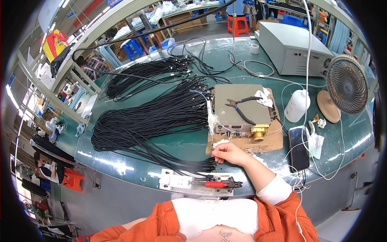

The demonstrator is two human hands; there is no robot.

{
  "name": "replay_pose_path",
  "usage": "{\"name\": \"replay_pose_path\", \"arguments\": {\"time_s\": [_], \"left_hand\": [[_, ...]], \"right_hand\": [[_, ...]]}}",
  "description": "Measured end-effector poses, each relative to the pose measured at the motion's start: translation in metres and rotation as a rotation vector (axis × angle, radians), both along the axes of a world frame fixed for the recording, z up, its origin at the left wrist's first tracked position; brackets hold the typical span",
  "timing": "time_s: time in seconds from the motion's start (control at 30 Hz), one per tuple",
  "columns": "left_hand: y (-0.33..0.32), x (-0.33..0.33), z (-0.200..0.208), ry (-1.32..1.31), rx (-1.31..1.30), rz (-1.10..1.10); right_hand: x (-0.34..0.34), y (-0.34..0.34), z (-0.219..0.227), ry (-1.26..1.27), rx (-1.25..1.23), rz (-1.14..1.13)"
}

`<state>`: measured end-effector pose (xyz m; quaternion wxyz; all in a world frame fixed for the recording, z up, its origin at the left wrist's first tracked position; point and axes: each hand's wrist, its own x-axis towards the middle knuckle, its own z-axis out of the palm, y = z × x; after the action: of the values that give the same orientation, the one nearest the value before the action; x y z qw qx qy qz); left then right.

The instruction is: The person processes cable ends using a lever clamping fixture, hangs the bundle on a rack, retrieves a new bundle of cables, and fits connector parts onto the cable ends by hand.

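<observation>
My right hand (227,153) is closed in a pinch beside the tips of a few black cables (201,163), at the front edge of a cardboard sheet (272,141). What sits between its fingertips is too small to make out. My left hand is out of sight; only part of that forearm shows low down. Just in front of me lies a toggle clamp with a red handle (215,184), joined to a white fixture block (177,181). Cable ends reach the fixture. A large bundle of black cables (133,121) spreads to the left.
On the cardboard stands a grey control box (225,105) with pliers (240,111) on top and a brass-coloured fitting (259,132). Rightward are a white bottle (297,105), a phone (298,149), a fan (346,84) and loose white wires. A second cable bundle (141,76) lies behind.
</observation>
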<state>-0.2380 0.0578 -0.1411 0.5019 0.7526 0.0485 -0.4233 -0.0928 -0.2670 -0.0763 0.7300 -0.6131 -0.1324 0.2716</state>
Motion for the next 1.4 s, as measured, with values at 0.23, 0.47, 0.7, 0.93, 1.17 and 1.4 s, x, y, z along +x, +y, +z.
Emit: {"name": "replay_pose_path", "arguments": {"time_s": [0.23,0.47,0.7,0.93,1.17,1.4], "left_hand": [[-0.013,0.004,0.011,0.016,-0.05,-0.049],[-0.035,0.013,0.026,0.029,-0.132,-0.112],[-0.057,0.02,0.044,0.073,-0.215,-0.107],[-0.012,-0.014,0.052,0.197,-0.196,0.042],[0.036,-0.071,0.063,0.212,-0.136,0.181],[0.009,-0.048,0.035,0.158,-0.195,0.264]], "right_hand": [[-0.001,-0.003,0.003,-0.021,-0.013,-0.009],[0.0,-0.001,0.004,0.023,0.021,-0.045],[0.003,-0.003,0.0,0.058,0.056,-0.084],[0.004,-0.004,-0.002,0.057,0.079,-0.076],[-0.001,-0.006,0.001,0.045,0.046,-0.062],[0.005,-0.004,-0.003,0.038,0.028,-0.064]]}}
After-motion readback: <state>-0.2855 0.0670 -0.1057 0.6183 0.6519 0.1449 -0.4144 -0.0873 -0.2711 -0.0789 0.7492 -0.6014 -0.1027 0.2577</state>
